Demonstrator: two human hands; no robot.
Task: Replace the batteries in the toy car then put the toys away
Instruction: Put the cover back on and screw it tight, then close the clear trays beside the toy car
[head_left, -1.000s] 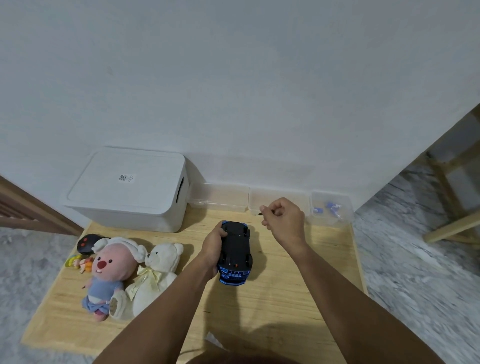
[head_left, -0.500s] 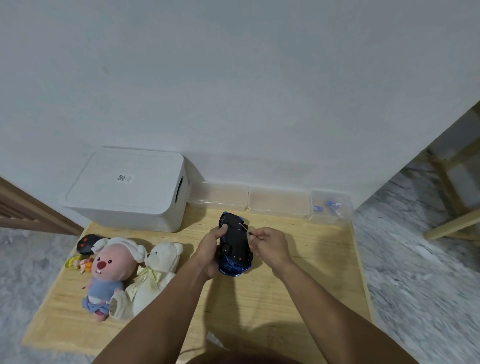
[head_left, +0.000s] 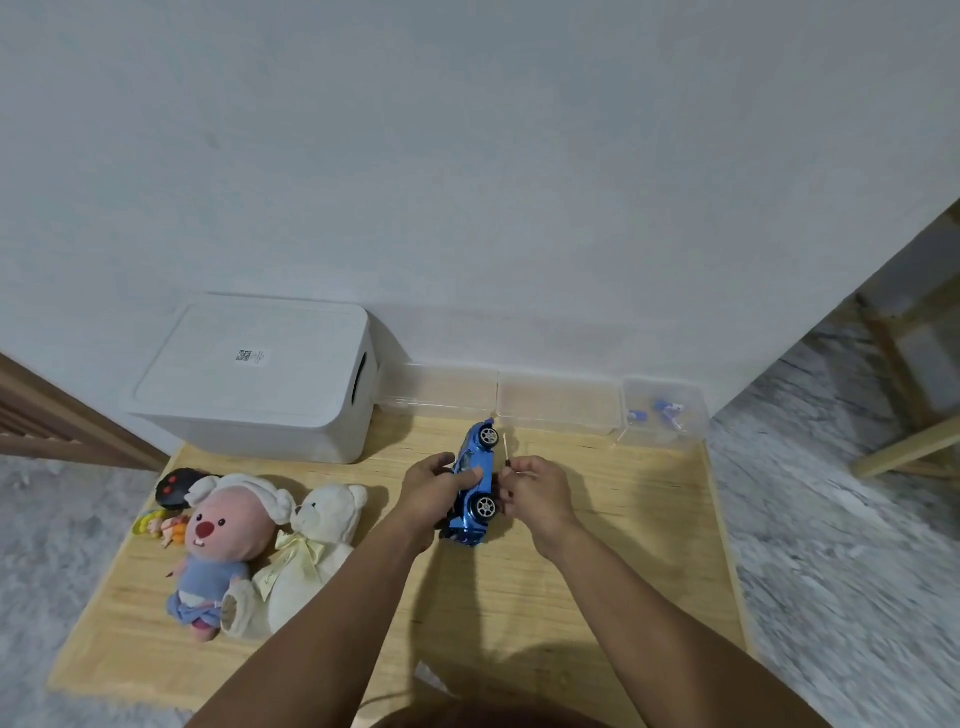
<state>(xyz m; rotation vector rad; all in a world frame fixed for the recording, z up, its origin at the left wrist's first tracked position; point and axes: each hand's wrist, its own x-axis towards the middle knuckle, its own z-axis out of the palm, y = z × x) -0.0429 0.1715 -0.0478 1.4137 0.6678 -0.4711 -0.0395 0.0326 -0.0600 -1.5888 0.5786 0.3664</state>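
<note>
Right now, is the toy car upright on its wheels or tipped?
Tipped on its side: the car shows both wheels facing right, held by the left hand.

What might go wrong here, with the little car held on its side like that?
The blue toy car is up off the wooden table, tipped on its side in the left hand; it may slip. The right hand pinches a thin screwdriver beside the wheels; its tip might skid and scratch. A loosened screw could roll off the table's edge.
</note>
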